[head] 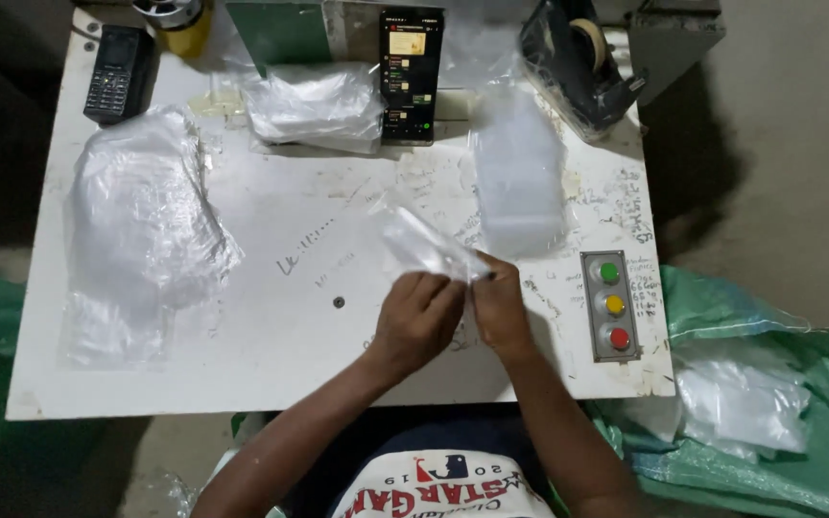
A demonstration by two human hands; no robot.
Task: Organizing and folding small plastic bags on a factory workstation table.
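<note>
Pinching clear bag (424, 245), both hands (414, 317)

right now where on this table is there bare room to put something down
Bare top lies between the big bag pile on the left and the hands, and along the near edge of the table. The back is crowded: two phones, folded bags, tape holder. The button box fills the right edge.

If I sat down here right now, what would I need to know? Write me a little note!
Left hand and right hand both pinch one small clear plastic bag just above the white table.
A big heap of clear bags lies at the left, a flat stack at the right, another pile by the propped phone.
Tape dispenser sits top right, button box near the right edge.
The held bag looks unfinished.
</note>
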